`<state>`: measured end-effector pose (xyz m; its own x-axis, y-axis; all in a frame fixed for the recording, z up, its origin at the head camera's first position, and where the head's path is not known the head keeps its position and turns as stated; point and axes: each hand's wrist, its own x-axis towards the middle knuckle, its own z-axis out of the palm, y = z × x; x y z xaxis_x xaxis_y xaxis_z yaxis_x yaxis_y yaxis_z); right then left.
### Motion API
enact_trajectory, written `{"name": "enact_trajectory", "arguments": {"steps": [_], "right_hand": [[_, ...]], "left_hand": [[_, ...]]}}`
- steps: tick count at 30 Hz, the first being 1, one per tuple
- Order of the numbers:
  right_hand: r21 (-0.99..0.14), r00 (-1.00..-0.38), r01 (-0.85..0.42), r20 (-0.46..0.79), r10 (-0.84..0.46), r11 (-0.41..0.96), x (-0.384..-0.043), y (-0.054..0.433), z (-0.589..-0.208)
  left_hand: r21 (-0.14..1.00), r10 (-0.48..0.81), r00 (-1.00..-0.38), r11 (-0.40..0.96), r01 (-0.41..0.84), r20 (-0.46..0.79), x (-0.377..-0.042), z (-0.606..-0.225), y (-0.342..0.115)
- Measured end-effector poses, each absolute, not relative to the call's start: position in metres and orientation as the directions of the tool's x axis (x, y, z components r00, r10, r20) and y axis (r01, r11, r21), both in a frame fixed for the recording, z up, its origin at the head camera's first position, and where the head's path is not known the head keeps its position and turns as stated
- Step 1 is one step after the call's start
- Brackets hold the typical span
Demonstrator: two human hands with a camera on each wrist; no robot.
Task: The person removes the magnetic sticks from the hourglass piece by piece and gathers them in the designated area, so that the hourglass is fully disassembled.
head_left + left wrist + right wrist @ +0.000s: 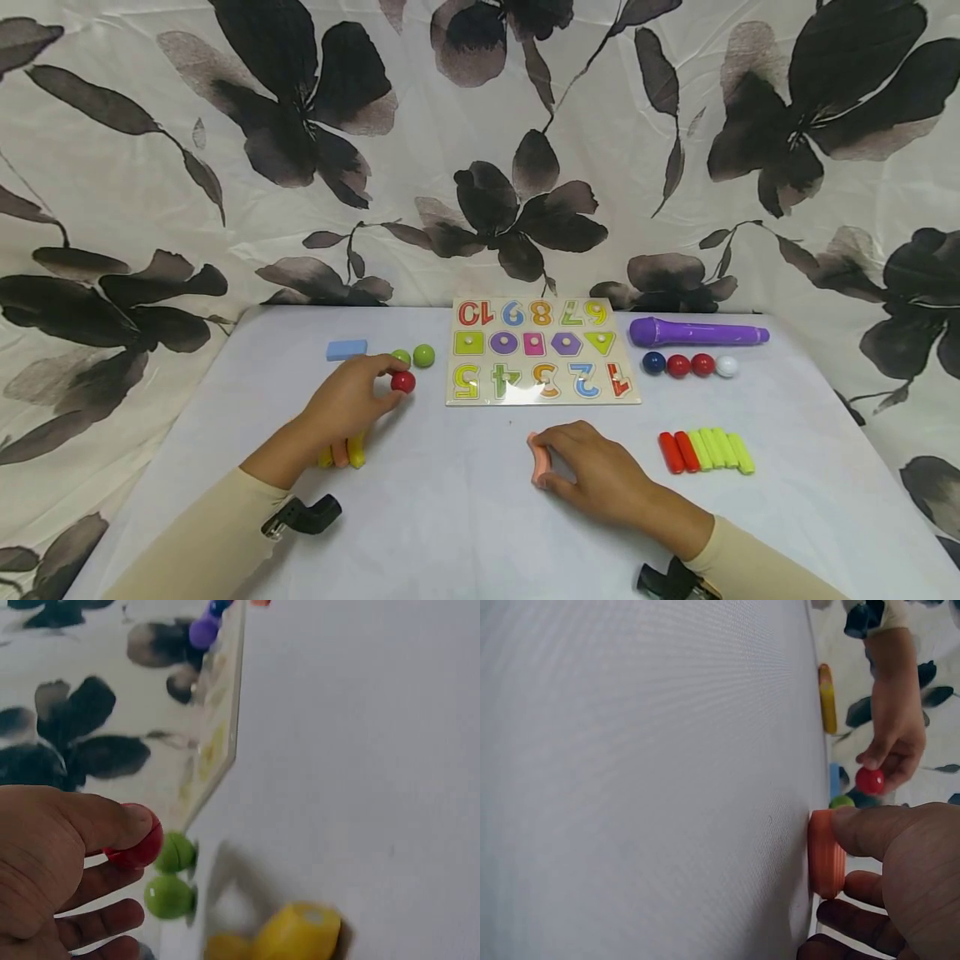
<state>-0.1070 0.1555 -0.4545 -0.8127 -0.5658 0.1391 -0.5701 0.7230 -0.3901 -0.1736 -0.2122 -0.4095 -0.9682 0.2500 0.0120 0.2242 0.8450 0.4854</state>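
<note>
My left hand pinches a shiny red ball between thumb and fingers, near two green balls at the back left. In the left wrist view the thumb lies across the red ball, with the green balls just beyond. My right hand grips a small curved orange piece at the middle front. Its ribbed side shows in the right wrist view, where the orange piece sits between thumb and fingers, close over the white cloth.
A number and shape puzzle board lies at the back middle. To its right are a purple tube, a row of balls and several red and green sticks. Left are a blue block and yellow pieces, partly hidden by my wrist.
</note>
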Motion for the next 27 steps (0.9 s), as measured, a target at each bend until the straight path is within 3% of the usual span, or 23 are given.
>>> {"name": "enact_trajectory", "arguments": {"steps": [10,23,27], "right_hand": [[-0.393,-0.817,-0.563,0.132,-0.562,0.727,-0.107,0.156,-0.454],[-0.402,-0.822,-0.554,0.127,-0.555,0.729,-0.106,0.155,-0.455],[-0.393,-0.821,-0.558,0.134,-0.555,0.731,-0.107,0.155,-0.455]], "left_hand": [[0.537,0.149,-0.988,0.837,0.103,-0.044,-0.196,-0.425,-0.252],[0.511,0.117,-0.987,0.859,0.046,-0.108,-0.209,-0.433,-0.259],[0.484,0.118,-0.990,0.873,0.067,-0.076,-0.203,-0.426,-0.255]]}}
